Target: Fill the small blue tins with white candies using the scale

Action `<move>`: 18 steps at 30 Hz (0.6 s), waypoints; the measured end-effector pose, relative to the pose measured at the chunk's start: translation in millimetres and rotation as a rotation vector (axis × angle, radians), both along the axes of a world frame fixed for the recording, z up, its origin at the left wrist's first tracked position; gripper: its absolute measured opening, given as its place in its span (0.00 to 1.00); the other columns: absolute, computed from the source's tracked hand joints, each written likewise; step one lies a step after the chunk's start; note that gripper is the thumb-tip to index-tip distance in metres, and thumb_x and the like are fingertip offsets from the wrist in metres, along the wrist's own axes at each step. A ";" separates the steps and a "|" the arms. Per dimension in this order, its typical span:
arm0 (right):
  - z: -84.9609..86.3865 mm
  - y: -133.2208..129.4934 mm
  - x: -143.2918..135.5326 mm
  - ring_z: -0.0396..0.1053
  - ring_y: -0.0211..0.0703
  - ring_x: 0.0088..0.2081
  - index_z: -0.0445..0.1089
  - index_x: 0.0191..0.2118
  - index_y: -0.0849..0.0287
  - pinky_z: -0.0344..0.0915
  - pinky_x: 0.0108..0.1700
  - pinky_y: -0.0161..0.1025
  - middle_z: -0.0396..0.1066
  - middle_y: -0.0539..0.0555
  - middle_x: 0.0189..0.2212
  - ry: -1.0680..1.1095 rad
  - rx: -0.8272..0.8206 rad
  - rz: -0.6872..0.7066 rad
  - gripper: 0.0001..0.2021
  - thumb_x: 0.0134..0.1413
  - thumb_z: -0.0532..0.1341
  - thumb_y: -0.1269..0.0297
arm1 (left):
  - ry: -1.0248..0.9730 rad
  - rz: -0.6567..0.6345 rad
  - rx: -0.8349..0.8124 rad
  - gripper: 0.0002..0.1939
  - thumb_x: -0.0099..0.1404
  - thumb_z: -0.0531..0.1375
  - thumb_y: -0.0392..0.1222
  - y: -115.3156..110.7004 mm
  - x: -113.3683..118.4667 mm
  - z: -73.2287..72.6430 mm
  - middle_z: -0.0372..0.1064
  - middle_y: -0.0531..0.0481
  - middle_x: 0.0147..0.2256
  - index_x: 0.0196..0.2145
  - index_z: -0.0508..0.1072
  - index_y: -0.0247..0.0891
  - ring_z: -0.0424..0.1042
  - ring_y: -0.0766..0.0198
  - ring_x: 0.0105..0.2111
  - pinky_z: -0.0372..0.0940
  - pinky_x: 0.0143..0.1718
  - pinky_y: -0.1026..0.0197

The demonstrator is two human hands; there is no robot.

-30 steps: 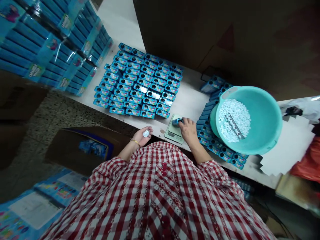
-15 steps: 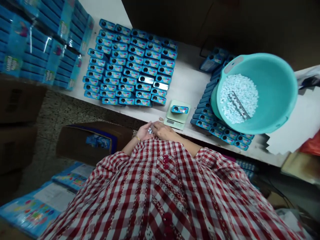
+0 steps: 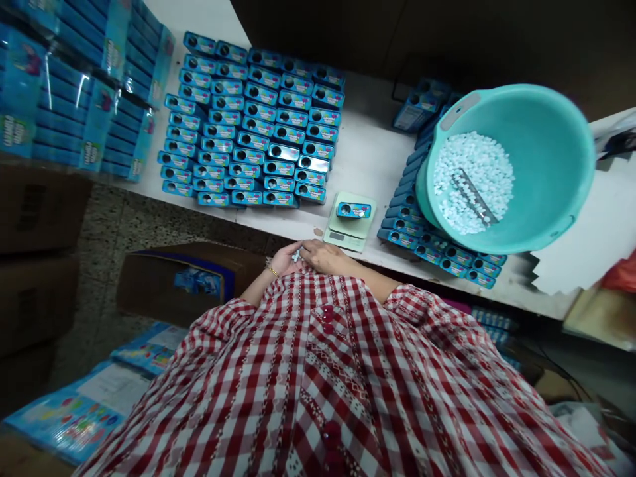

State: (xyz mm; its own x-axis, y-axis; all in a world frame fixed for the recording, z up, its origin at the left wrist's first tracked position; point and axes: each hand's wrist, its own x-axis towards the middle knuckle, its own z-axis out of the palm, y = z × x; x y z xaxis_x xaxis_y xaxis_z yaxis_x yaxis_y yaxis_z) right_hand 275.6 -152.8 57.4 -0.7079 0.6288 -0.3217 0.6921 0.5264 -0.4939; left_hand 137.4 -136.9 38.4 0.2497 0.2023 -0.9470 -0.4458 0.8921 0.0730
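In the head view, my left hand [image 3: 283, 261] is cupped, palm up, at the table's front edge around a few small white candies [image 3: 297, 255]. Bent over them from the right is my right hand [image 3: 328, 259], its fingers curled together at the edge of the candies. What those fingertips pinch, if anything, is hidden. Just beyond my hands is a pale green scale [image 3: 358, 228], on which lies a blue box [image 3: 354, 210] with a dark round hole in its top.
Rows of similar blue boxes [image 3: 253, 126] fill the table's left side. A teal tub [image 3: 546, 172] holding white candies and a metal scoop [image 3: 474, 197] rests on more boxes at right. Wrapped blue packs [image 3: 59, 86] are stacked far left; below stands an open carton [image 3: 159, 288].
The view has shifted slightly, so the tub and boxes appear a little higher. My hands stay together, with the right fingers now covering slightly more of the candies.
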 end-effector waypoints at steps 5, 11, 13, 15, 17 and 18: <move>-1.3 -1.3 2.3 0.66 0.44 0.44 0.68 0.44 0.65 0.66 0.40 0.39 0.68 0.60 0.43 0.049 0.016 -0.008 0.12 0.61 0.50 0.73 | 0.013 -0.039 0.010 0.16 0.67 0.46 0.29 0.3 4.5 -6.8 0.69 0.50 0.20 0.41 0.72 0.27 0.68 0.69 0.19 0.67 0.26 0.67; -14.0 -2.9 57.0 0.64 0.45 0.45 0.69 0.45 0.60 0.63 0.48 0.43 0.69 0.59 0.43 0.281 0.305 -0.486 0.13 0.62 0.52 0.62 | -0.067 -0.096 0.090 0.14 0.67 0.48 0.32 4.0 1.5 -14.3 0.71 0.46 0.23 0.29 0.72 0.29 0.72 0.66 0.23 0.66 0.22 0.67; -19.7 -1.1 86.6 0.64 0.46 0.45 0.70 0.45 0.59 0.62 0.48 0.45 0.68 0.59 0.41 0.237 0.420 -0.768 0.13 0.62 0.51 0.61 | -0.072 -0.117 0.106 0.14 0.67 0.49 0.33 6.6 -0.7 -13.9 0.72 0.44 0.24 0.28 0.71 0.29 0.72 0.66 0.23 0.64 0.19 0.68; -24.8 2.5 109.4 0.64 0.47 0.43 0.70 0.43 0.58 0.62 0.47 0.45 0.68 0.58 0.39 0.171 0.451 -0.879 0.13 0.62 0.51 0.61 | -0.067 -0.106 0.117 0.14 0.67 0.49 0.33 9.0 -2.3 -12.6 0.71 0.45 0.24 0.27 0.71 0.29 0.71 0.67 0.22 0.62 0.18 0.70; -28.3 7.0 120.8 0.63 0.47 0.41 0.72 0.41 0.58 0.62 0.45 0.44 0.67 0.58 0.37 0.103 0.417 -0.857 0.13 0.61 0.52 0.61 | -0.058 -0.096 0.115 0.14 0.67 0.49 0.33 10.8 -2.9 -11.1 0.70 0.46 0.23 0.27 0.71 0.30 0.71 0.68 0.21 0.61 0.18 0.70; -29.2 9.3 122.6 0.62 0.47 0.40 0.72 0.40 0.59 0.61 0.44 0.44 0.67 0.58 0.37 0.072 0.391 -0.831 0.12 0.60 0.53 0.61 | -0.052 -0.091 0.115 0.14 0.67 0.49 0.33 11.5 -2.9 -10.4 0.70 0.46 0.23 0.27 0.70 0.30 0.70 0.69 0.21 0.61 0.18 0.71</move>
State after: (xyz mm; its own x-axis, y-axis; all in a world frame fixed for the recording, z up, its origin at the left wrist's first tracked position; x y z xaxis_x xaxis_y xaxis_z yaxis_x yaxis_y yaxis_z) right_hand 398.2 -143.4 28.2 0.0101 0.9988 0.0477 0.8969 0.0120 -0.4420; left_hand 134.4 -125.4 27.9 0.3202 0.2826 -0.9042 -0.3696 0.9161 0.1555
